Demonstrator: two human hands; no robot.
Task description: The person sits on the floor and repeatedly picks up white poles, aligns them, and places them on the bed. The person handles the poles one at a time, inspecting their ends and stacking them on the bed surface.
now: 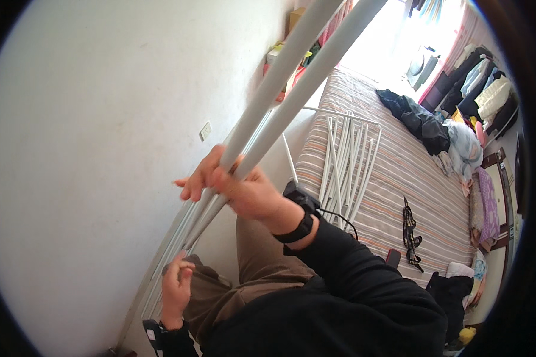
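Note:
Two long white poles (280,95) slant from the top of the view down toward my lap, side by side. My right hand (244,187) is around them partway down, its thumb in front and some fingers stuck out past the far side. A dark strap circles that wrist, with a small black device on it. Close below the poles' lower ends is my left hand (175,288), fingers loosely bent and apart, with nothing visible in it. Whether its fingertips touch a pole end I cannot tell.
On the right, a striped bed (393,178) bears a folded white tube frame (348,160), a black strap (409,232), a phone (393,257) and heaped clothes (420,122). More white tubes (161,268) lie along the wall (101,149) at left. Boxes stand at the far end.

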